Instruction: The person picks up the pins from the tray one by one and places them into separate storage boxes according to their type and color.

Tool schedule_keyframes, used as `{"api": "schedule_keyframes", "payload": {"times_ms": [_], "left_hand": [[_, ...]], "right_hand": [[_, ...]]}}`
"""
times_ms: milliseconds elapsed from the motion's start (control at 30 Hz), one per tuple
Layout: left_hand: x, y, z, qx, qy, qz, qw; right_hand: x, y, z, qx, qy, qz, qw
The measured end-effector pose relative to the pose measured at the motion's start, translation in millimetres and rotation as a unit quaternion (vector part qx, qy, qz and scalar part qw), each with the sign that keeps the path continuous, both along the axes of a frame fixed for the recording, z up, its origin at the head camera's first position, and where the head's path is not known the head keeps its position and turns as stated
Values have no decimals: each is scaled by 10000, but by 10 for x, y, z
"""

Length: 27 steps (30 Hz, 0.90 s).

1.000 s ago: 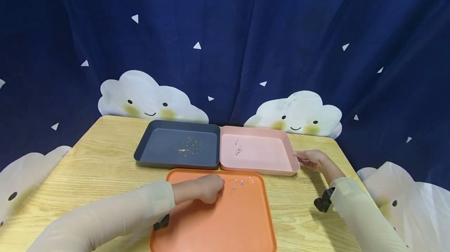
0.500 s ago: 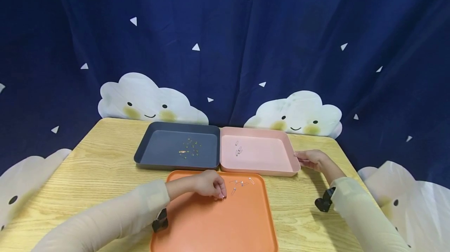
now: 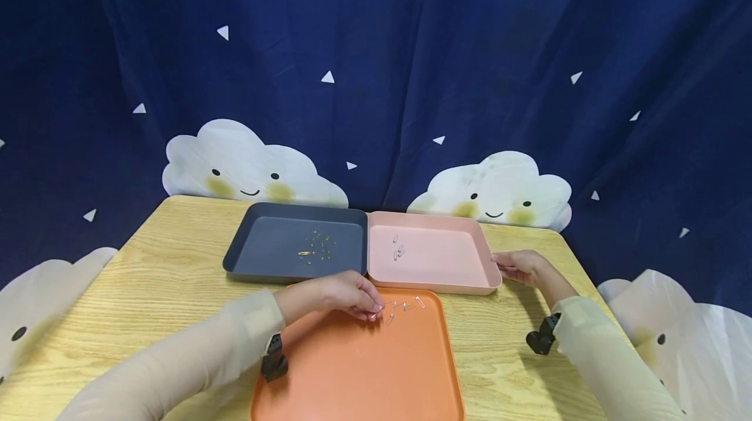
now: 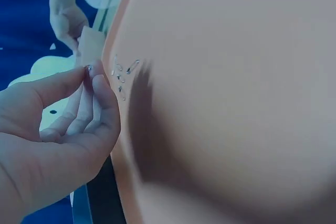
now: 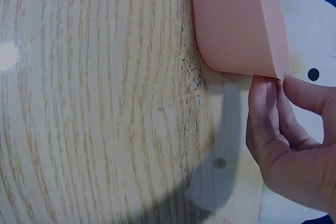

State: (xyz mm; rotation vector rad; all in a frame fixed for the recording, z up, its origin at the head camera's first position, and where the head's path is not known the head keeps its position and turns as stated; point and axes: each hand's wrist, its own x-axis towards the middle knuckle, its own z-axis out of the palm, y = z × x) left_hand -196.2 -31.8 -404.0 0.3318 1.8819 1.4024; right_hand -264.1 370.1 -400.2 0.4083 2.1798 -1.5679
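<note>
My left hand (image 3: 346,294) is above the upper part of the orange tray (image 3: 364,369). Between its thumb and fingertip it pinches a small silver safety pin (image 4: 88,68), mostly hidden by the fingers. Just right of that hand, several silver safety pins (image 3: 420,302) lie loose on the orange tray. My right hand (image 3: 525,267) holds the right wall of the pink tray (image 3: 446,254), its thumb at the rim and fingers below, as the right wrist view shows. A few silver safety pins (image 3: 400,251) lie toward the left inside the pink tray.
A dark blue-grey tray (image 3: 267,245) stands against the pink tray's left side, with several tiny gold pieces (image 3: 320,243) in it. All three trays are on a wooden table (image 3: 170,264). A navy curtain (image 3: 376,81) with printed clouds hangs behind.
My left hand has lifted from the orange tray and turned, shifting slightly right toward the loose pins, with a pin showing at its fingertips. My right hand stays on the pink tray.
</note>
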Motion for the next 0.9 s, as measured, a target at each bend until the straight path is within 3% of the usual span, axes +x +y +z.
{"api": "schedule_keyframes", "payload": {"times_ms": [367,667,900], "left_hand": [[-194,101,232,41,-206,226,9995],[-484,263,479,-360,150,444,9983],[-744,390,597,-646,418,508,9957]], "right_hand": [[6,-9,15,6,7,74,10000],[3,-7,21,50,-8,59,10000],[-16,-6,2,158,15,69,9999]]}}
